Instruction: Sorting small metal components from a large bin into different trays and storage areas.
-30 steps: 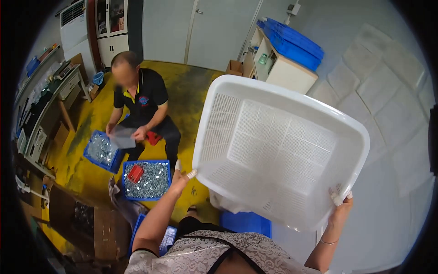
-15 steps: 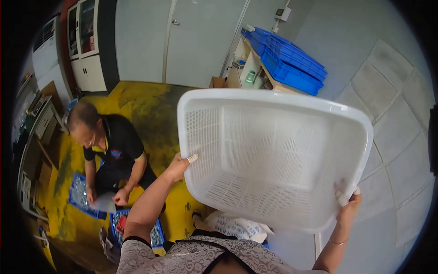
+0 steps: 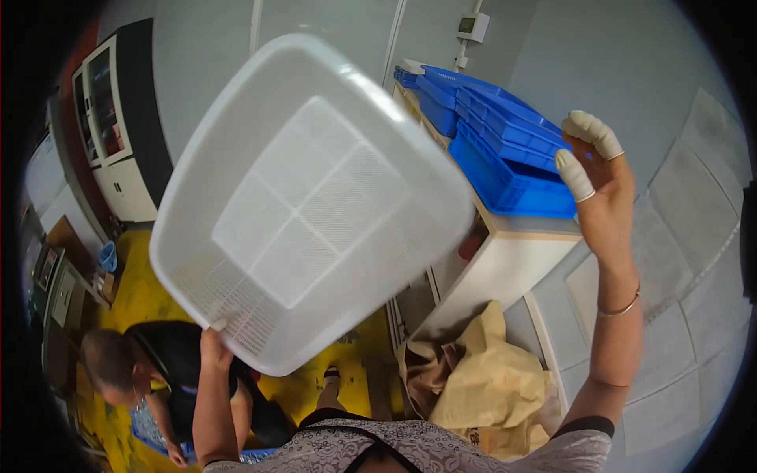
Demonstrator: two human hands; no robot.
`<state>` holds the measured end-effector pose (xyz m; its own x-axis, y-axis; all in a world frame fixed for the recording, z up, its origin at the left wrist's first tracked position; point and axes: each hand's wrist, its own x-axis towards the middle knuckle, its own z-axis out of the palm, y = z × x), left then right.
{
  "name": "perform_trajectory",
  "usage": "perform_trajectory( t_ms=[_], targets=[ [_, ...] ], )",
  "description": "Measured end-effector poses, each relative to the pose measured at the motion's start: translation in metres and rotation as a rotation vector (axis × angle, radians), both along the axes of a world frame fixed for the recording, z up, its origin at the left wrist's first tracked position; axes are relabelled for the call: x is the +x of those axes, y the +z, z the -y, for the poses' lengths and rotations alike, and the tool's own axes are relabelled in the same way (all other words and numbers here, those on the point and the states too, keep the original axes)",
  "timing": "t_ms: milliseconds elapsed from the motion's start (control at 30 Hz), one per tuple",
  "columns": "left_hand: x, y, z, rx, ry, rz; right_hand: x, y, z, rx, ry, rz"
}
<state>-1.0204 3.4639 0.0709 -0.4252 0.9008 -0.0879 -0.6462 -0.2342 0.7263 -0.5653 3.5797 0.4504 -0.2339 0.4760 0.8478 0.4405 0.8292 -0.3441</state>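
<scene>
A large white plastic basket [image 3: 296, 213] with slotted walls is held up and tilted, its hollow side facing me. My left hand [image 3: 214, 347] grips its lower left rim, thumb over the edge. Off to the right, my right hand [image 3: 599, 177] is raised and holds nothing, its fingers apart. Pale finger cots cover several of its fingertips. That hand is close to the blue plastic crates [image 3: 512, 185] stacked on a shelf unit [image 3: 505, 260]; I cannot tell whether it touches them.
A co-worker in a dark shirt [image 3: 158, 363] crouches at lower left beside a blue tray [image 3: 146, 422] of small shiny parts. Tan sacks [image 3: 493, 378] stand below the shelf unit. A glass-fronted cabinet [image 3: 110, 118] is at the far left. The floor [image 3: 130, 280] is yellow and worn.
My right hand has let go of the basket and moved up toward the crates. The basket has swung left and tilted, held by my left hand. The view has turned right.
</scene>
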Motion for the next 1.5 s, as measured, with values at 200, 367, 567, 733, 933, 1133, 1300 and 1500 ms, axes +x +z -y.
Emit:
perform_trajectory(
  t_ms=[200,367,567,733,933,1133,1300,1500],
  targets=[
    [-0.094,-0.028,-0.134,-0.074,0.088,0.001,-0.039,0.029,-0.153,0.142,-0.297,0.229],
    [-0.12,-0.034,-0.259,-0.086,0.115,0.024,-0.11,0.048,-0.27,0.193,-0.49,0.457],
    [-0.122,-0.014,-0.377,-0.082,0.017,0.069,-0.132,0.068,-0.398,-0.055,-0.637,0.517],
    [-0.147,-0.012,-0.468,-0.103,-0.037,0.062,-0.153,0.047,-0.503,-0.043,-0.786,0.591],
    [-0.196,-0.027,-0.589,-0.14,-0.082,-0.041,-0.168,-0.035,-0.604,0.099,-0.998,0.801],
    [-0.229,0.018,-0.667,-0.182,-0.156,-0.11,-0.158,-0.059,-0.665,0.003,-1.326,0.981],
    [-0.267,0.022,-0.769,-0.106,-0.318,-0.197,-0.165,-0.065,-0.685,-0.053,-1.445,0.983],
    [-0.262,0.061,-0.881,-0.056,-0.552,-0.223,-0.182,-0.071,-0.698,-0.138,-1.566,1.011]
  ],
)
